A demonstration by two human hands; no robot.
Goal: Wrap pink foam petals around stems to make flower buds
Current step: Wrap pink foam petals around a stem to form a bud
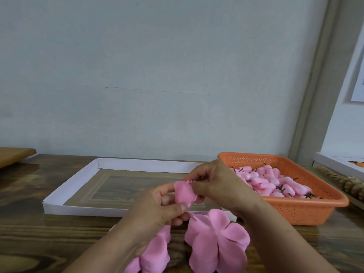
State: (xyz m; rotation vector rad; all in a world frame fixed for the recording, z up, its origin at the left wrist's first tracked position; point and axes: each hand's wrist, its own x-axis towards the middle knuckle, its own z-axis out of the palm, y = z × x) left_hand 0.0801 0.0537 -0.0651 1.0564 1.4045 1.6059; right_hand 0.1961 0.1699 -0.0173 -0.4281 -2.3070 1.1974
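Nearest us, loose pink petal stacks (216,239) lie on the worktop (39,229), one fanned out, another partly under our left wrist. Just above them our left hand (157,207) pinches the lower edge of a single pink petal (185,192) between thumb and fingers, while our right hand (214,186) closes its fingertips on the petal's top, where the stem seems hidden. We judge we should keep the foam taut and roll it snugly, overlapping the edge so the bud stays tight. Both wrists angle inward, meeting at mid-height. Beyond sits a white tray (65,192), and the orange basket (315,205) of finished buds (275,184).
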